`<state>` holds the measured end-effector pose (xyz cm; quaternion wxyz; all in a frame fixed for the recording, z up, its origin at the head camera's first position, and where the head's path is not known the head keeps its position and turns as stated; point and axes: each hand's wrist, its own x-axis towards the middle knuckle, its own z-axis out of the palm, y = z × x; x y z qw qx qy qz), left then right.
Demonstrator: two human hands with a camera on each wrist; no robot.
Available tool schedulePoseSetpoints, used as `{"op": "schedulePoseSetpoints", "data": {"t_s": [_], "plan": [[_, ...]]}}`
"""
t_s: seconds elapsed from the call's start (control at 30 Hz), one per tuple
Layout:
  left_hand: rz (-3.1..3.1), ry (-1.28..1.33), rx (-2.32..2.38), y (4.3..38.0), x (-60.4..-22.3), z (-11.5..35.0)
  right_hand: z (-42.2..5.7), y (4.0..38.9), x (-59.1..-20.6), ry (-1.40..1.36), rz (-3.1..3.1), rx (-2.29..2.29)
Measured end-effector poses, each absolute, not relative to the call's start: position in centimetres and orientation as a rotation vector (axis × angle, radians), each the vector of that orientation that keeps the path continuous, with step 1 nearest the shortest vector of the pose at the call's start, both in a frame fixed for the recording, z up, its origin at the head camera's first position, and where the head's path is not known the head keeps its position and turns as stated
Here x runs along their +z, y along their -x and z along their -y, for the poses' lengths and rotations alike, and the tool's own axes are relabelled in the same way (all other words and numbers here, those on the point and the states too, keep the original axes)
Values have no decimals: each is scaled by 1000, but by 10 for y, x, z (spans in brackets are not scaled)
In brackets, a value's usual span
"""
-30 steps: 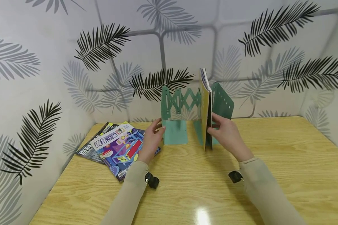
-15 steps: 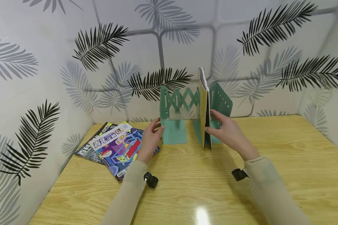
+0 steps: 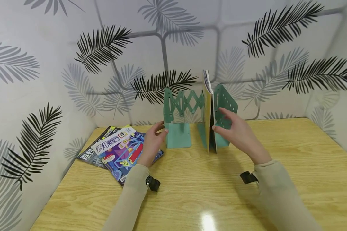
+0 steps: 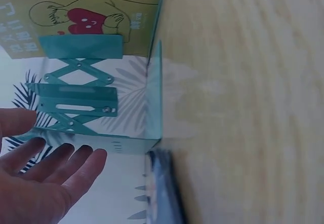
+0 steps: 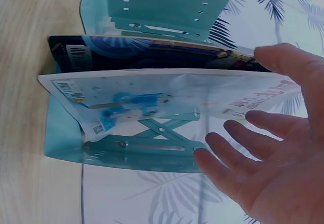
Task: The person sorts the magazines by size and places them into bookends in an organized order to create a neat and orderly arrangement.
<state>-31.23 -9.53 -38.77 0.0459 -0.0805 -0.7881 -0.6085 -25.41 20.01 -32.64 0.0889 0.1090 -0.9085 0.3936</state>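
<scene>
A green metal extendable bookend [image 3: 179, 136] stands by the wall, its criss-cross links stretched between the end plates. Several magazines [image 3: 207, 109] stand upright near its right side; the yellow back cover [image 4: 96, 19] of one shows in the left wrist view. My left hand [image 3: 152, 142] is beside the left end plate [image 3: 167, 107], fingers loosely spread and gripping nothing. My right hand [image 3: 241, 133] has its fingers spread near the right end plate [image 3: 226, 102]. Its thumb is close to the magazines' near edge; whether it touches them I cannot tell.
On the table's left, a purple magazine [image 3: 124, 150] lies over a dark magazine [image 3: 91, 155] and another partly hidden one. A leaf-patterned wall [image 3: 173, 48] rises behind the wooden table [image 3: 196, 186]. Each wrist wears a small black camera.
My right hand has drawn back to the right from the standing magazines, its fingers now more spread. The left hand stays beside the left end plate. The magazines remain upright.
</scene>
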Motion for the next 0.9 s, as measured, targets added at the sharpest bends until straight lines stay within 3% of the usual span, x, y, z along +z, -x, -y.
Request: {"op": "schedulePoseSetpoints", "data": {"t_s": [0.3, 0.57, 0.9], "plan": [[2405, 272, -1716, 308, -369, 104, -207, 246, -316, -305, 2427, 1238], [2367, 272, -1699, 304, -359, 116, -213, 248, -320, -101, 2193, 1163], [2417, 195, -1567, 293, -353, 155, -216, 258, -332, -25, 2286, 1226]]}}
